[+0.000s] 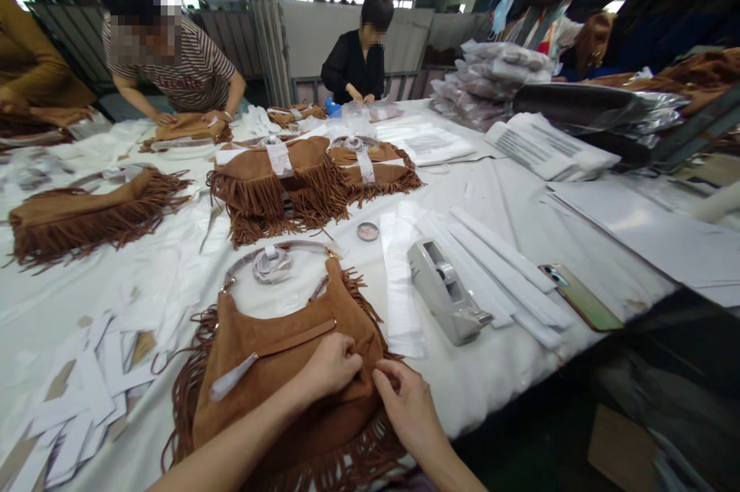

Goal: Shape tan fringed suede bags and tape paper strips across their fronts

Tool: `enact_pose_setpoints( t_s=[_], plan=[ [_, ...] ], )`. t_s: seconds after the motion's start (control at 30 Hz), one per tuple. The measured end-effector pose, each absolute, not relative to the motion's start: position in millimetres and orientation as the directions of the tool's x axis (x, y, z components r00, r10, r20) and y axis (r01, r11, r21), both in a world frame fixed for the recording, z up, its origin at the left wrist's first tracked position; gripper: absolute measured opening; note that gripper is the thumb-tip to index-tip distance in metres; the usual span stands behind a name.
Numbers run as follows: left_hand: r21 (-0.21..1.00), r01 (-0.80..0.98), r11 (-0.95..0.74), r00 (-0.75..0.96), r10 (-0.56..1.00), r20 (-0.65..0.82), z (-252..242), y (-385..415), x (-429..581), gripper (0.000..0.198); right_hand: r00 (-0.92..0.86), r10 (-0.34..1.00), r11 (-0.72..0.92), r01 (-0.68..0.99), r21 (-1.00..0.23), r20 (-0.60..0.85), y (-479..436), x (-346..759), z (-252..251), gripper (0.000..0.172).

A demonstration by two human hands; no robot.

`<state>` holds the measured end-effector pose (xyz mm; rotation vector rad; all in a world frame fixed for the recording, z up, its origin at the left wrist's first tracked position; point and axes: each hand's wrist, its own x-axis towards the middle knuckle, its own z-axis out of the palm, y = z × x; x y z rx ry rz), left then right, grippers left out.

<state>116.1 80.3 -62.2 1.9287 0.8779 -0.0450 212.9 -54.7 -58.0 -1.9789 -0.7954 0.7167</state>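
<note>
A brown suede fringed bag (271, 353) lies flat on the white table (520, 191) right in front of me, its wrapped handle curving away from me. My left hand (331, 365) rests on the bag's right side with fingers curled and pinched against the suede. My right hand (405, 398) pinches the bag's right edge beside it, fingertips nearly meeting those of the left. A white wrapped strip (232, 378) lies across the bag's front.
A grey tape dispenser (446, 293), white paper strips (497, 268) and a phone (581, 297) lie to the right. More fringed bags (277, 187) sit further back. Two people work at the far side; paper scraps (81, 392) litter the left.
</note>
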Motion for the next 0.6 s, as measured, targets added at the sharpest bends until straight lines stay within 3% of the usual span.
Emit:
enact_pose_setpoints(
  t_s=[0.17,0.3,0.5,0.6],
  plan=[
    [0.867,0.496,-0.045,0.752,0.521,-0.403,-74.8,79.2,110.5,0.017,0.681,0.678,-0.5,0.148,-0.853,-0.278,-46.0,210.5,-61.9,0.032],
    [0.91,0.406,0.087,0.774,0.496,-0.393,-79.7,78.9,108.3,0.023,0.642,0.69,-0.473,0.052,-0.879,-0.333,-35.1,211.4,-64.5,0.028],
    [0.934,0.303,0.187,0.806,0.473,-0.356,-82.2,80.0,106.2,0.025,0.511,0.704,-0.376,-0.322,-0.869,-0.493,-22.8,208.4,-62.6,0.022],
    [0.942,0.271,0.2,0.815,0.472,-0.335,-82.9,81.2,104.3,0.023,0.532,0.674,-0.367,-0.361,-0.857,-0.513,-18.1,204.1,-61.6,0.015]
  ],
)
